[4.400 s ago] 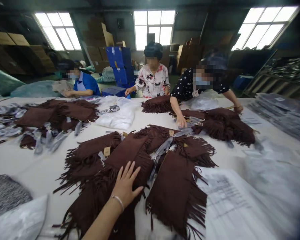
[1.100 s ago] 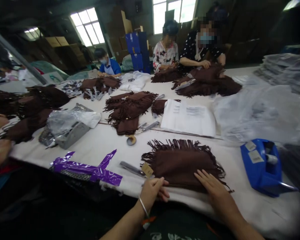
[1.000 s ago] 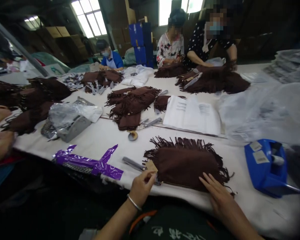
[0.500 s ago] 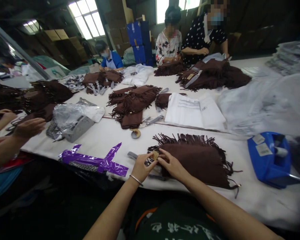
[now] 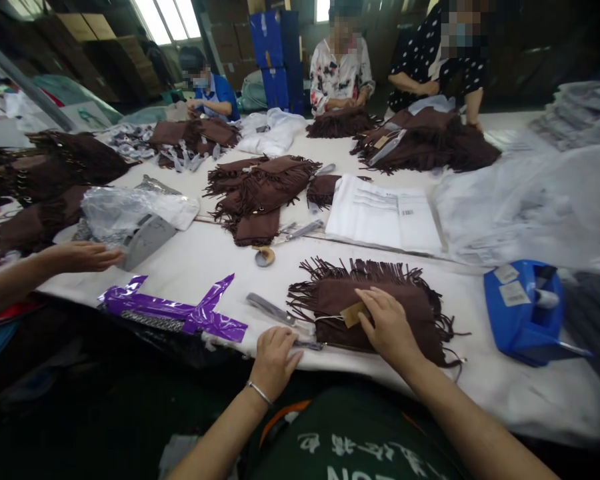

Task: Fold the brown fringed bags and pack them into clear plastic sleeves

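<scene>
A brown fringed bag point(image 5: 340, 297) lies flat in front of me, its fringe spread toward the far and left sides. My right hand point(image 5: 387, 327) is over it, thumb and fingers at the edge of a tan hang tag point(image 5: 353, 315), which they grip. A thin white cord runs left from the tag. At the bag's lower left corner, my left hand point(image 5: 275, 360) has its fingers curled at the table edge, by a dark narrow piece point(image 5: 307, 345); what is under the fingers is hidden. A grey strap point(image 5: 270, 308) lies just beyond that hand.
Purple tape point(image 5: 210, 320) lies at the left, a blue tape dispenser point(image 5: 517, 320) at the right. Beyond are a tape roll point(image 5: 264, 257), white sheets point(image 5: 380, 213), plastic film point(image 5: 520, 207) and brown bag piles point(image 5: 260, 193). A co-worker's hand point(image 5: 83, 257) reaches in from the left.
My hands have moved apart. The right went right with the tag, now over the bag; the left let go of the tag and came down toward the table edge. The neighbour's hand stretched out.
</scene>
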A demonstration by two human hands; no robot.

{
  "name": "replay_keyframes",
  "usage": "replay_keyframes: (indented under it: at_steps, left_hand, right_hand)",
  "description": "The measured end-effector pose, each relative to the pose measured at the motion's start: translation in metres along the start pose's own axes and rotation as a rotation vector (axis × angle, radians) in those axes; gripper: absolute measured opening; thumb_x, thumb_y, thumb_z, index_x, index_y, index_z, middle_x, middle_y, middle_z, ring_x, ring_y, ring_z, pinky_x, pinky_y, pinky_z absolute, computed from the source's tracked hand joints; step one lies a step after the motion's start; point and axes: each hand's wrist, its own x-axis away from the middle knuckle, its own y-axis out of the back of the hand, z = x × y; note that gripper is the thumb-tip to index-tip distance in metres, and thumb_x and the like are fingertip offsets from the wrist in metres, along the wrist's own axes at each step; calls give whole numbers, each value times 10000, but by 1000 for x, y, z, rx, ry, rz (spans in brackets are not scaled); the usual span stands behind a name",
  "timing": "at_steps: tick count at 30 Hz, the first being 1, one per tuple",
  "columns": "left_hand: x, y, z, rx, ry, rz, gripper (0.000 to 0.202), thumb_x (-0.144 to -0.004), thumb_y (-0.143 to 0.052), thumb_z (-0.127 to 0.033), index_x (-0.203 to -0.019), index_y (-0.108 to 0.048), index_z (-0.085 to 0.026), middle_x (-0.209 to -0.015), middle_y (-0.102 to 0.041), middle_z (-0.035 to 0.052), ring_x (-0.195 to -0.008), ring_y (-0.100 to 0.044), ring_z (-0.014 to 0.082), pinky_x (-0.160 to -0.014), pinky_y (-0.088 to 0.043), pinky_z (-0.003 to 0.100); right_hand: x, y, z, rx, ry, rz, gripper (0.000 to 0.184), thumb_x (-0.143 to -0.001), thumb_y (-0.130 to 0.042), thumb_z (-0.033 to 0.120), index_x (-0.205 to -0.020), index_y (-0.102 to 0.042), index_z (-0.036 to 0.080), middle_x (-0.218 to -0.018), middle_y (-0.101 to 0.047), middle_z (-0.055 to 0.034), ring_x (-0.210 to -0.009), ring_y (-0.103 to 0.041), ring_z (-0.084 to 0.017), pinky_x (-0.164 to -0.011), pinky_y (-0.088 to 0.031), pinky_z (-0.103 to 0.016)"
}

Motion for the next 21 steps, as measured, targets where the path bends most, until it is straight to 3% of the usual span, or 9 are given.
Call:
replay_keyframes:
  at_steps: [3, 5, 9, 13, 15, 18, 20, 21]
  left_hand:
    - [6, -5, -12, -54, 50, 101, 107, -849, -510, -240, -869, -599, -185, -908, -588, 74, -921, -502, 243, -826, -390, 397]
    - [6, -5, -23, -23, 126, 163, 130, -848, -509, -264, -799, -594, -179, -825, -593, 60, -848, -516, 226, -770, -400, 360]
    - [3, -10, -52, 172, 263, 342, 183, -819, -551, -365, -897, -630, -220, -715, -620, 16, -737, -551, 194, -650, -399, 280]
    - [-10, -18, -74, 262, 211, 449, 298, -865, -451, -443, -970, -649, -246, -755, -659, 19, -717, -581, 178, -628, -395, 258]
    - [-19, -15, -74, 254, 200, 472, 367, -895, -381, -446, -873, -675, -228, -707, -654, 23, -679, -583, 170, -626, -402, 260]
    - [-37, -3, -59, 173, 171, 327, 353, -898, -395, -388, -782, -671, -200, -705, -646, 34, -715, -576, 177, -687, -423, 284]
    - [-52, 4, -46, 94, 68, 151, 217, -851, -496, -300, -974, -644, -200, -906, -652, 59, -900, -552, 208, -818, -411, 334]
    - [-61, 4, -41, 66, 2, 107, 278, -816, -542, -250, -1084, -602, -211, -1029, -627, 69, -1000, -515, 224, -880, -386, 364]
  right_hand:
    - [-3, -11, 21, 0, 246, 107, 444, -863, -492, 266, -1303, -435, 242, -1276, -530, -53, -1268, -351, -229, -1091, -191, -456]
    - [-3, -20, 27, 11, 306, 179, 447, -848, -529, 290, -1285, -454, 237, -1230, -563, -60, -1225, -403, -233, -1091, -177, -471]
    - [6, -26, 12, 71, 231, 188, 395, -835, -557, 274, -1224, -514, 215, -1035, -624, -68, -1019, -529, -220, -1051, -234, -470]
    - [16, -13, -6, 64, 206, 175, 327, -850, -541, 240, -1177, -546, 234, -937, -623, -47, -955, -532, -218, -983, -312, -439]
    - [19, -6, -7, 33, 204, 169, 339, -854, -537, 234, -1193, -532, 243, -907, -617, -41, -922, -534, -214, -926, -360, -410]
    - [22, -1, -2, -18, 200, 143, 357, -861, -527, 228, -1217, -511, 246, -881, -605, -36, -876, -533, -203, -863, -396, -378]
    - [25, -2, 1, -52, 195, 118, 358, -863, -524, 226, -1221, -507, 243, -883, -599, -36, -872, -528, -201, -857, -399, -375]
    - [26, -4, 1, -69, 191, 107, 361, -864, -523, 225, -1224, -504, 242, -890, -598, -37, -876, -526, -201, -856, -400, -374]
